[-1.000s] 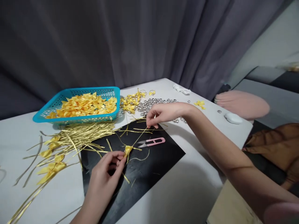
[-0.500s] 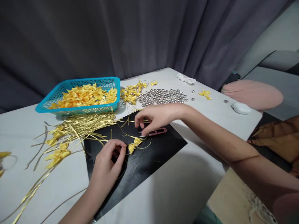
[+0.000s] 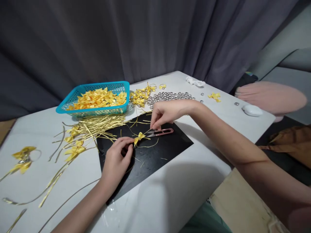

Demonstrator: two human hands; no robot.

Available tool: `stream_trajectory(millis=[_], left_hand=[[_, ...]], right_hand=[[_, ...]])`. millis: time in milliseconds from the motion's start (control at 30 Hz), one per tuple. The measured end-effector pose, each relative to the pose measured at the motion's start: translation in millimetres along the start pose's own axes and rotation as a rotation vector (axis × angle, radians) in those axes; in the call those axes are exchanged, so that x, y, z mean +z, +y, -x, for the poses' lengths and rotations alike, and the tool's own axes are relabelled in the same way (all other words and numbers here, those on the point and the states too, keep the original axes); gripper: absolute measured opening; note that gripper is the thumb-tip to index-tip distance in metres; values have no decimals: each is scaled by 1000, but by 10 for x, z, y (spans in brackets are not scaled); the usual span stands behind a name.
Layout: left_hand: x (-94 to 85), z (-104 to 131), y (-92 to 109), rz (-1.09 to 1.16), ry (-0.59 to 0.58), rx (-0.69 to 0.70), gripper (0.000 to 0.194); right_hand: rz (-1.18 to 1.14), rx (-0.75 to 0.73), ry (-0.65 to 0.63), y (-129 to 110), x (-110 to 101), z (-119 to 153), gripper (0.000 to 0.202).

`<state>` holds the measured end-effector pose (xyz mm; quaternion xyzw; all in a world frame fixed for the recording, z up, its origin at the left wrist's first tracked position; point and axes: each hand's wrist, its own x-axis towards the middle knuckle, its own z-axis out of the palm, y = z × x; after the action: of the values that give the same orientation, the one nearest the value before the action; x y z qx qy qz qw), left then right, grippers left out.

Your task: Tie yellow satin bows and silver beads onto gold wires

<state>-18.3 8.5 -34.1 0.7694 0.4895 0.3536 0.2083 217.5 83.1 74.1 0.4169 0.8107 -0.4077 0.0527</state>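
- Yellow bow [image 3: 139,138]: over the black mat [image 3: 145,158], its left edge pinched by the left hand [image 3: 118,158].
- Right hand [image 3: 166,113]: fingertips closed on 1 thin cord [image 3: 147,131] near the bow.
- Pink snips [image 3: 165,131]: on the mat, beside the bow.

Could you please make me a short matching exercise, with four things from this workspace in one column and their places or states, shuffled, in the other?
1. Blue basket
2. Pink-handled snips
3. Silver beads
4. Left hand

A. Scattered beyond the right hand
B. Fingertips at a small yellow bow
C. Holding a heap of yellow ribbon pieces
D. Lying on the black sheet

Pairs: 1-C, 2-D, 3-A, 4-B
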Motion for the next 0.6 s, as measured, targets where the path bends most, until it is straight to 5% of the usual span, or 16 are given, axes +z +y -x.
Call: stream_trajectory(millis=[333,600], left_hand=[[-2,16,3,-81,25,-32,22],[-45,13,-70,-100,-17,-45,22]], right_hand=[[142,19,-190,45,-98,124,16],[164,-77,-6,260,-306,326,20]])
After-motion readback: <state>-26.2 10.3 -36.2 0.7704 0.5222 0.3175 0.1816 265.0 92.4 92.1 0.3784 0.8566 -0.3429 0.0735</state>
